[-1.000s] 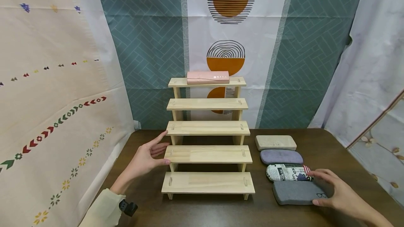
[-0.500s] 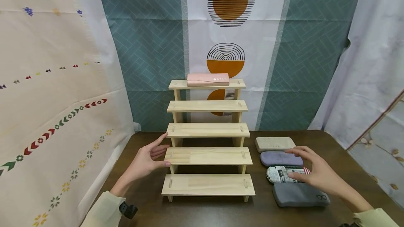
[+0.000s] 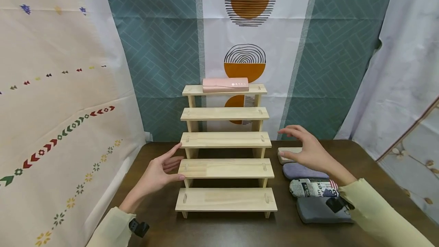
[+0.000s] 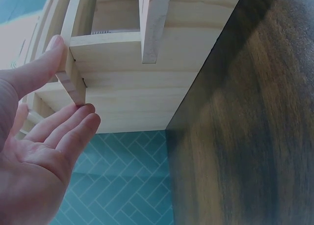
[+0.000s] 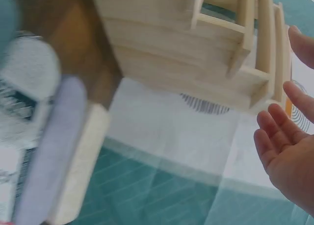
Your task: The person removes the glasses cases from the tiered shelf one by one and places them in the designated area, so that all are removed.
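Note:
A light wooden stepped rack with several tiers stands upright on the table. At its left side, my left hand pinches the end of a shelf board between thumb and fingers; the left wrist view shows the thumb and fingertips on the board end. My right hand is raised right of the rack, fingers spread and bent, holding nothing. Below it lie a beige glasses case, partly hidden, a purple one, a newsprint-patterned one and a grey one. A pink glasses case lies on the top tier.
The dark brown table carries the rack and the row of cases at right. A patterned teal and white cloth hangs behind. Light cloths hang at the left and right sides.
My right hand has moved from the grey case up and leftward, over the purple and beige cases, toward the rack. My left hand stays on the rack, and the cases have not moved.

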### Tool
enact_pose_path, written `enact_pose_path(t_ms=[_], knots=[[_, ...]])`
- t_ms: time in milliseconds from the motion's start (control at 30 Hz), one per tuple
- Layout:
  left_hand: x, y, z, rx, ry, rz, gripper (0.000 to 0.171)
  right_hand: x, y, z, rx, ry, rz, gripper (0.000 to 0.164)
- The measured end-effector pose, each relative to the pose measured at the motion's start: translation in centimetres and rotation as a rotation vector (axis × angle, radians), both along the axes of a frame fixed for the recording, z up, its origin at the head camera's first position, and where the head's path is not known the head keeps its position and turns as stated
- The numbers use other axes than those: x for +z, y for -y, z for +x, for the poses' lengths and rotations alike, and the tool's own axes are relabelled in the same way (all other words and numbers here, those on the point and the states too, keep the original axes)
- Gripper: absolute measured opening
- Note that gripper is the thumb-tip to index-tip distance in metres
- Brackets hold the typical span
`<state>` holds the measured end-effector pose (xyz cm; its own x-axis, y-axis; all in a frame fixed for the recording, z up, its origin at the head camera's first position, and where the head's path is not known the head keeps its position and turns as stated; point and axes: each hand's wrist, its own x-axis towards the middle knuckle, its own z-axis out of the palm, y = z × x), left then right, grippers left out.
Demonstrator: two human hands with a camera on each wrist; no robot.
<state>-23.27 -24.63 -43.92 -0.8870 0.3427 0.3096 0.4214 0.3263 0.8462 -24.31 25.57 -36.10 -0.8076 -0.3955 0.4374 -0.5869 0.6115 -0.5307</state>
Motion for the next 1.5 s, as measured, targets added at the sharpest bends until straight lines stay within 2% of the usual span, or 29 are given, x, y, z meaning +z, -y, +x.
enact_pose_path(t_ms=[433,700,1133,1300,1500], knots=[[0.1,0.0,-0.1,-0.003,0.001,0.004,0.104,5.4,5.0,-6.1,0.015,-0.045,0.001,0.066],[0.1,0.0,-0.1,-0.005,-0.002,0.002,0.104,8.3,7.0,-9.3,0.034,-0.025,-0.024,0.068],[0.2,0.1,-0.1,-0.002,-0.005,-0.009,0.104,11.0,9.3,-13.8,-0.002,0.073,-0.021,0.077],[0.3,0.1,-0.1,0.006,0.008,-0.008,0.105,11.6,9.7,-15.0,-0.010,0.122,-0.001,0.080],[0.3,0.1,0.1,0.006,0.006,-0.008,0.105,11.9,10.2,-15.9,-0.003,0.193,-0.032,0.082]])
